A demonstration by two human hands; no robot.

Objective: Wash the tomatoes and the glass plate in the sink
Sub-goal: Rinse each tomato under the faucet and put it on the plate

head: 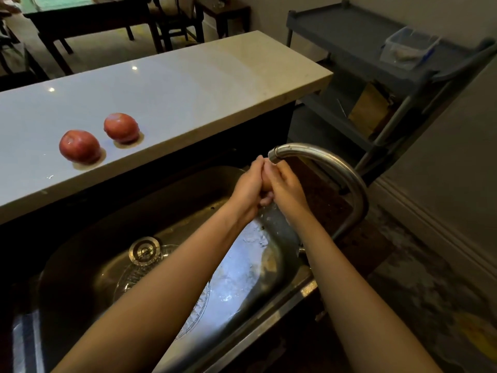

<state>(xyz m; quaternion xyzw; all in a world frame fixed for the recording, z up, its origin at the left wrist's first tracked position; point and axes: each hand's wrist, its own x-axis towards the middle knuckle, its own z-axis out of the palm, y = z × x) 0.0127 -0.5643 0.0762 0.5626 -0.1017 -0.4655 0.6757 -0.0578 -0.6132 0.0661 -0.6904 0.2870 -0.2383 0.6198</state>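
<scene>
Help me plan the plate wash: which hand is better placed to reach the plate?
Probably the left hand: the plate lies in the sink directly below its forearm, while the right hand sits on the tap side.

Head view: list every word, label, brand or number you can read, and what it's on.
None: no text is readable.
The clear plastic container on the grey cart shows no legible label; the faucet, tomatoes and counter bear no visible markings.
</scene>
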